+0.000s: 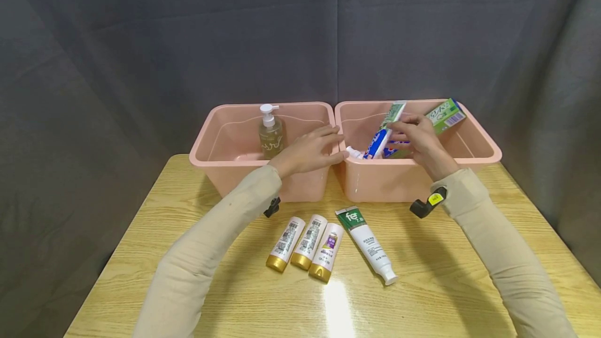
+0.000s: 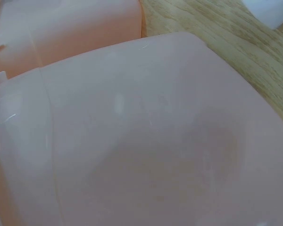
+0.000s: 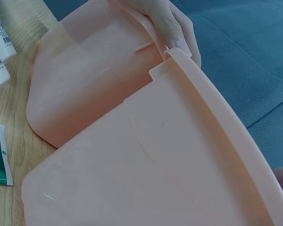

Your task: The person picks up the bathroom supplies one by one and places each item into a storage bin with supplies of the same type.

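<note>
I've a pump bottle (image 1: 271, 139) in the left bin (image 1: 298, 191) and a green box (image 1: 446, 115) in the right bin (image 1: 375, 185); three gold-capped bottles (image 1: 310, 241) and a green-and-white tube (image 1: 370, 245) remain nearer on the worktop (image 1: 422, 291). My right grip (image 1: 422, 141) pinches a blue toothpaste tube (image 1: 377, 143), at its left, inside the right bin; my left grip (image 1: 307, 151), fingers loosely spread, lies where the bins meet.

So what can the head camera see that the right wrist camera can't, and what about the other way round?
Only the head view shows the pump bottle in the left bin, plus the blue-and-green tube and green box in the right bin. Only the right wrist view shows the little pink tab under the right bin's rim. Both show the two bins, the left hand, the wooden table and at least part of the green-and-white tube.
</note>
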Demonstrator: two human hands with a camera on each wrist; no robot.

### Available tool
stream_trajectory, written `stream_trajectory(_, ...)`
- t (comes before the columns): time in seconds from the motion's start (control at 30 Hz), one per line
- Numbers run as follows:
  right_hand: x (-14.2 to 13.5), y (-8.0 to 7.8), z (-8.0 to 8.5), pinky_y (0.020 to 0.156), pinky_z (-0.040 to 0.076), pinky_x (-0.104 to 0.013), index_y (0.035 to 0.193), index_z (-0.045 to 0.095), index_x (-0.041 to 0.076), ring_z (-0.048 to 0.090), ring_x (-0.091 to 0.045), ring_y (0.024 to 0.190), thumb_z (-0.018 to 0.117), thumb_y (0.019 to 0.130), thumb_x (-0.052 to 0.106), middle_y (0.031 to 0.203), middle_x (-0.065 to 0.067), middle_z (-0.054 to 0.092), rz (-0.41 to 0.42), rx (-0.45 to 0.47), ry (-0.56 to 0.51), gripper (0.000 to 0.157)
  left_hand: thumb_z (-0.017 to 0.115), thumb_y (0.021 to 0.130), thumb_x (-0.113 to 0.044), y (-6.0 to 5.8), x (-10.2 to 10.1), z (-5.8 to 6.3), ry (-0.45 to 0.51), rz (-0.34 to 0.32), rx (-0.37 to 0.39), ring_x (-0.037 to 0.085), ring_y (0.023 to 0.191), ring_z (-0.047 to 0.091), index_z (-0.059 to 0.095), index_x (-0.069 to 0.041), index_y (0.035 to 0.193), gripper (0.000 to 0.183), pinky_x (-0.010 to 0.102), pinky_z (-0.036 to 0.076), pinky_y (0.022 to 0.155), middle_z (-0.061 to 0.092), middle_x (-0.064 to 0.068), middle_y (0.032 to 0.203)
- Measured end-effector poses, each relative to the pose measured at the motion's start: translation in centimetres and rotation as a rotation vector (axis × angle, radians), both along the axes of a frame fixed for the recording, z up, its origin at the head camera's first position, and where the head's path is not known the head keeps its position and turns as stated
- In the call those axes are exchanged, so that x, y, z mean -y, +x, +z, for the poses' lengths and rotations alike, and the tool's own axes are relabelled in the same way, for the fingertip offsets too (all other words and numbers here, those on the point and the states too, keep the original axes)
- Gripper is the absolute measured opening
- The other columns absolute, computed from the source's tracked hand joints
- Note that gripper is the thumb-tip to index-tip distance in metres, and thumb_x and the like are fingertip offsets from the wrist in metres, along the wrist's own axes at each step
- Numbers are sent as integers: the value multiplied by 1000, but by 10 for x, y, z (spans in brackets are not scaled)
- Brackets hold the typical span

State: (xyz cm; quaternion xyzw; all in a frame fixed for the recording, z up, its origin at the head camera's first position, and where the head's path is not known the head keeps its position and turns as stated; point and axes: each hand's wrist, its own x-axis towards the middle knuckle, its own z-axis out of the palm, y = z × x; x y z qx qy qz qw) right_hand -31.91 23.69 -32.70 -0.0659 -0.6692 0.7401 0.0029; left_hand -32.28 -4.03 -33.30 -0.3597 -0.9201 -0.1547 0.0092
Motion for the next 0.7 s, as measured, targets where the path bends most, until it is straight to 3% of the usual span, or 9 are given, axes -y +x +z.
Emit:
stream_trajectory(0.17,0,1,1,69,59,-26,109,43,9,68,-14,72,58,96,4,98,-9,51,-37,-21,-78,20,44,100,-58,0,0,0,0,-11,-8,25,148,22,46,-15,149,65,45,23,118,29,5,161)
stream_trajectory(0.37,2,2,2,69,58,-24,110,43,8,67,-13,75,56,98,6,103,-11,47,1,-31,-56,18,43,100,-58,0,1,1,-3,-12,-13,24,148,23,46,-15,149,65,44,23,118,29,5,160)
stream_trajectory(0.7,5,0,2,65,58,-22,106,43,10,66,-11,68,58,98,7,98,-9,49,-13,-30,-69,17,43,100,-58,1,3,-1,-4,-16,-15,25,148,23,46,-15,150,66,45,23,118,29,5,160)
